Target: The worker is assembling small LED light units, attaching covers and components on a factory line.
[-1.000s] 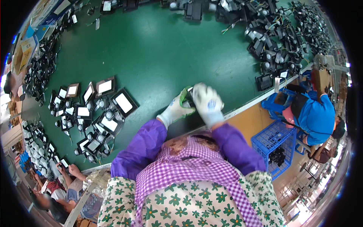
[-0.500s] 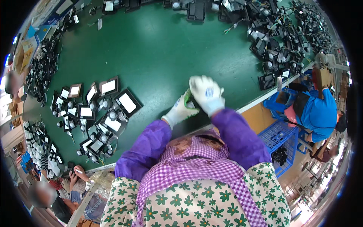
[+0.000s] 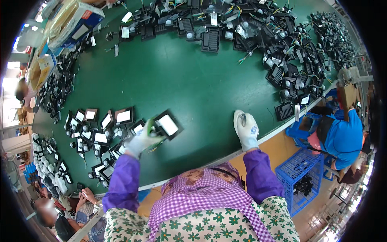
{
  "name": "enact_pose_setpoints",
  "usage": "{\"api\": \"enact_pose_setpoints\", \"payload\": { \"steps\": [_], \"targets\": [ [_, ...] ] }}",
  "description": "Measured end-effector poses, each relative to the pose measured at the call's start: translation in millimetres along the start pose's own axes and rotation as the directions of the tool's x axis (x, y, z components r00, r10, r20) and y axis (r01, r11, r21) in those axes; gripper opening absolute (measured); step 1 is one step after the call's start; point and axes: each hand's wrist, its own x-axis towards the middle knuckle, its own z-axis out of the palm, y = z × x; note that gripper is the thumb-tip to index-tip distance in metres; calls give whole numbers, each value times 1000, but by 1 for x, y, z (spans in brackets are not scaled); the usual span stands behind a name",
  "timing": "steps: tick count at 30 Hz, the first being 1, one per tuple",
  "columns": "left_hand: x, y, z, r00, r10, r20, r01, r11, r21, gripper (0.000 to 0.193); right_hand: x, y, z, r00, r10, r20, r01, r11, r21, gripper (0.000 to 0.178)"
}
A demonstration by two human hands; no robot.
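A small black LED floodlight (image 3: 168, 124) with a white lit-looking panel is in my gloved left hand (image 3: 144, 139), just right of a cluster of similar lights. The green-patched fingers grip its left side, and thin wires hang under the hand. Further right, my gloved right hand (image 3: 246, 128) is close to the table's near edge. Its fingers are curled, with a dark patch between them, and what they hold, if anything, cannot be made out. Several like floodlights (image 3: 100, 138) lie panel-up in the cluster at the left.
Black floodlights (image 3: 210, 40) with sensor domes and loose wires line the far side and heap up at the right. Cardboard boxes (image 3: 76, 28) stand at the far left. A blue crate (image 3: 300, 165) is beyond the near right edge, close to a person in blue (image 3: 342, 133).
My hands were together near the front edge and are now apart. The left has moved left, showing a floodlight in its grip; the right has moved right. The view has tilted towards the far side.
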Motion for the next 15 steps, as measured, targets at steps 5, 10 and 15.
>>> {"api": "enact_pose_setpoints", "payload": {
  "steps": [5,10,15],
  "targets": [
    [35,115,-33,808,479,-342,-65,650,757,80,-2,3,-4,997,-53,-49,47,991,-122,19],
    [207,213,-23,792,555,-253,-152,582,799,70,-4,4,8,992,-72,-100,58,989,-134,21],
    [284,249,-22,896,376,-236,-80,660,747,63,-5,3,10,980,-119,-161,88,979,-185,21]
  ]
}}
